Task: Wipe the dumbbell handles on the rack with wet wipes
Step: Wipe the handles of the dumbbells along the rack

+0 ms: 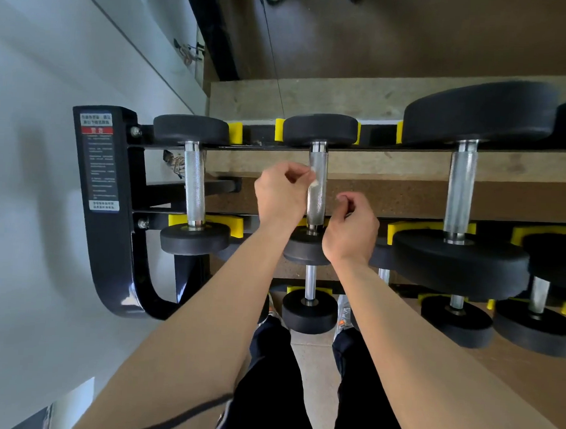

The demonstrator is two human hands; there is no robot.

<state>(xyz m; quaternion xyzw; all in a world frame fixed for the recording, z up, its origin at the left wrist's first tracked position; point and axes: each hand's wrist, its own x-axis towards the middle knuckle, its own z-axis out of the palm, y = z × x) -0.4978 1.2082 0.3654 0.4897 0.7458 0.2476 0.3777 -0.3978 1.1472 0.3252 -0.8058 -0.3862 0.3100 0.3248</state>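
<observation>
Middle dumbbell handle (316, 203): knurled silver bar, smooth bright collars at both ends, black round heads; lies front-to-back across the top tier of the rack (111, 205), heads seated in yellow cradles (235, 132); sits between a small dumbbell (194, 183) to its left and a large dumbbell (460, 190) to its right, each well apart from it.

Wet wipe (313, 182): only a small crumpled white scrap shows, against the left side of the handle about midway along; the bar below it looks slightly paler, cannot tell whether more wipe covers it.

Left hand (281, 194): fingers curled in, thumb and forefinger pinching the wipe scrap against the handle; back of hand toward the camera, knuckles level with the far half of the bar.

Right hand (353, 228): fingers curled, thumb and forefinger tips drawn together just right of the handle, near its front half; cannot tell whether anything is between them or whether they touch the bar.

Pose: both forearms bare, rising from the bottom edge and converging on the handle, one hand on each side; left wrist straight, right wrist bent slightly inward; right hand covers part of the near head.

Also noted: warning label (100, 162) on the black rack upright; lower-tier dumbbell (309, 309) below the hands; dark trousers (265, 394) beneath the arms.
</observation>
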